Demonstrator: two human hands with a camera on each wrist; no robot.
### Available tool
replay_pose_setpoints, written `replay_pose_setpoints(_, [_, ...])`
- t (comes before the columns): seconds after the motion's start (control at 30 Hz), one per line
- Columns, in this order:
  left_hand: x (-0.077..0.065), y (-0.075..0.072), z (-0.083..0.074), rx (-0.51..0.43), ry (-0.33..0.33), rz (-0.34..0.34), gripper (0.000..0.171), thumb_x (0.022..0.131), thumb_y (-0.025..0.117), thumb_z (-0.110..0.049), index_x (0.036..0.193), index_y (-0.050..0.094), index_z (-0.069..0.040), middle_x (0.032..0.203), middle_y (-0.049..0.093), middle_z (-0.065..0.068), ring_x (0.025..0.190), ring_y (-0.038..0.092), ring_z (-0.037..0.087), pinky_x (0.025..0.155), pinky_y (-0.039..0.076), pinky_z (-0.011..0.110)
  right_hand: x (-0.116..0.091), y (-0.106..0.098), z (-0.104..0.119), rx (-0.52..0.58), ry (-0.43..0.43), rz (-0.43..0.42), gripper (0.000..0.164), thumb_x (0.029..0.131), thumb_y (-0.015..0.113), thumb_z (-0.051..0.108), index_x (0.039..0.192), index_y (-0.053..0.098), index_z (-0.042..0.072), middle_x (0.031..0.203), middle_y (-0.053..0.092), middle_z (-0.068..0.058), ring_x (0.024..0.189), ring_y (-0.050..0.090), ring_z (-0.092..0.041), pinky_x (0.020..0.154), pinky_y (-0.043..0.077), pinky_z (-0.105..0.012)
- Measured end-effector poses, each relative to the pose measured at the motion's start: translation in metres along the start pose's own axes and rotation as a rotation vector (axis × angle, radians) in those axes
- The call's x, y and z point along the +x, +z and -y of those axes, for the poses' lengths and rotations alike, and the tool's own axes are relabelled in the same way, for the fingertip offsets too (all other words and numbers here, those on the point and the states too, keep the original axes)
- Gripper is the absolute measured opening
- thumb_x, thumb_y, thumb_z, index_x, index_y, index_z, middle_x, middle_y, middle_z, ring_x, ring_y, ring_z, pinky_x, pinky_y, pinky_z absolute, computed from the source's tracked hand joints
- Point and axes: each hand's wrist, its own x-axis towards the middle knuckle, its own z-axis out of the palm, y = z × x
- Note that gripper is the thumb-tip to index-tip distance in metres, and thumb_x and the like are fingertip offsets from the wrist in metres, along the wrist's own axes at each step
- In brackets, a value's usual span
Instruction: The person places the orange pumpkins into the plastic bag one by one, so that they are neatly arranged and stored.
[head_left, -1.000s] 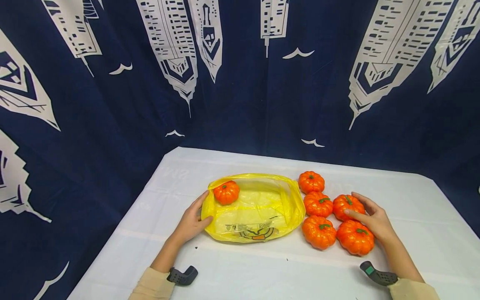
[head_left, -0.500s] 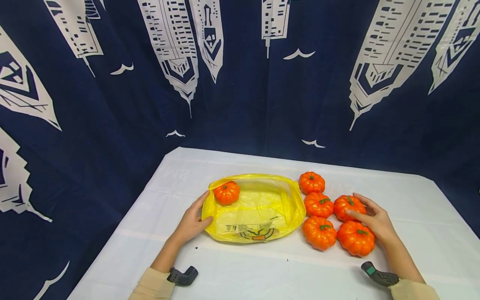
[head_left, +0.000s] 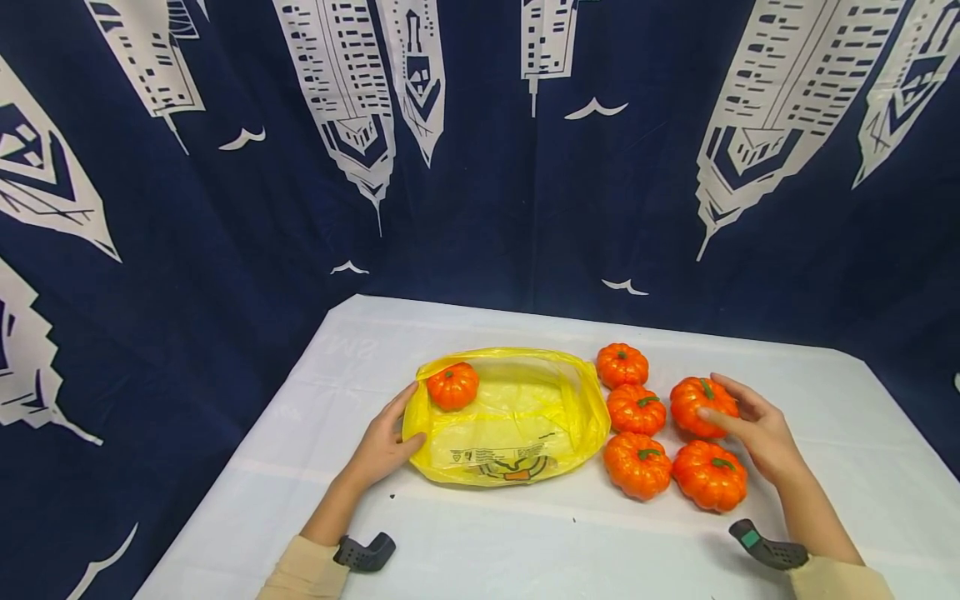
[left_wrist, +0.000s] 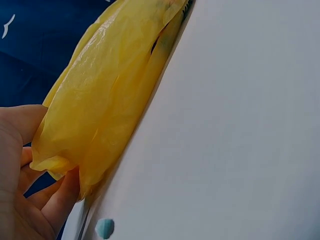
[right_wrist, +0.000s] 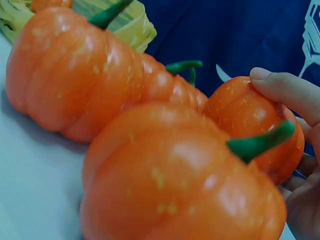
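Observation:
An open yellow plastic bag lies on the white table, with one small orange pumpkin inside at its left end. My left hand holds the bag's left side, and the left wrist view shows the thumb and fingers around its edge. On the right, my right hand grips another orange pumpkin with a green stem, thumb in front and fingers behind. In the right wrist view that held pumpkin sits partly behind a nearer pumpkin.
Between bag and right hand stand more pumpkins in a column: a back one, a middle one and a front one. Another pumpkin sits just in front of the held one. A dark blue patterned curtain hangs behind the table.
My right hand has lifted its pumpkin slightly and shifted it a little to the right, away from its neighbours. The left hand and bag stay where they were.

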Motion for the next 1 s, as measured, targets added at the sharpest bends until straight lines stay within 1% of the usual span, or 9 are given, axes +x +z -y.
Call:
replay_pose_setpoints(0.13, [0.0,0.0,-0.001,-0.009,0.001,0.004,0.079,0.085,0.065,0.002,0.154,0.029,-0.01,0.156,0.027,0.018,0.131,0.043,0.039,0.085,0.057,0.029,0.001,0.002,0.011,-0.047,0.001,0.003,0.072,0.093,0.066,0.035,0.153,0.034,0.016,0.148,0.042,-0.009,0.107,0.042,0.004,0.081,0.046,-0.006])
replay_pose_setpoints(0.2, [0.0,0.0,0.0,-0.012,0.0,0.005,0.079,0.085,0.065,0.002,0.154,0.029,-0.01,0.156,0.026,0.018,0.131,0.043,0.039,0.085,0.057,0.029,0.002,0.003,0.017,-0.057,-0.005,0.006,0.071,0.093,0.065,0.035,0.153,0.034,0.015,0.15,0.039,-0.011,0.108,0.041,0.003,0.083,0.047,-0.007])
replay_pose_setpoints(0.37, [0.0,0.0,0.0,-0.006,-0.002,0.003,0.079,0.085,0.066,0.002,0.154,0.029,-0.01,0.156,0.026,0.018,0.132,0.042,0.038,0.086,0.057,0.029,0.004,0.008,0.03,-0.033,-0.045,0.014,0.068,0.094,0.065,0.031,0.152,0.035,0.013,0.144,0.044,0.0,0.11,0.042,0.004,0.084,0.048,-0.009])
replay_pose_setpoints(0.57, [0.0,0.0,0.0,-0.005,-0.002,0.001,0.079,0.085,0.066,0.001,0.154,0.029,-0.01,0.156,0.027,0.017,0.133,0.04,0.038,0.087,0.056,0.029,0.004,0.014,0.044,0.004,-0.095,0.021,0.064,0.094,0.066,0.026,0.151,0.039,0.016,0.137,0.045,0.012,0.11,0.043,0.004,0.082,0.046,-0.007])
replay_pose_setpoints(0.8, [0.0,-0.001,-0.001,-0.001,-0.007,0.002,0.079,0.085,0.066,0.001,0.154,0.029,-0.011,0.157,0.026,0.017,0.133,0.041,0.038,0.087,0.056,0.029,0.007,0.026,0.061,0.082,-0.155,0.038,0.06,0.094,0.066,0.022,0.148,0.043,0.015,0.13,0.048,0.017,0.11,0.048,0.001,0.083,0.045,-0.006])
replay_pose_setpoints(0.9, [-0.001,-0.001,-0.001,-0.009,-0.008,0.006,0.079,0.085,0.065,0.002,0.154,0.029,-0.011,0.157,0.025,0.017,0.132,0.042,0.038,0.087,0.056,0.029,0.008,0.032,0.068,0.134,-0.16,0.053,0.057,0.093,0.067,0.019,0.147,0.046,0.016,0.126,0.05,0.019,0.109,0.05,-0.001,0.084,0.046,-0.007])
replay_pose_setpoints(1.0, [0.0,0.0,-0.001,-0.013,-0.008,0.01,0.079,0.086,0.065,0.001,0.155,0.028,-0.011,0.157,0.025,0.017,0.132,0.042,0.038,0.087,0.056,0.029,0.01,0.039,0.073,0.16,-0.16,0.071,0.057,0.093,0.067,0.019,0.146,0.046,0.017,0.125,0.051,0.018,0.109,0.051,-0.002,0.085,0.047,-0.008])
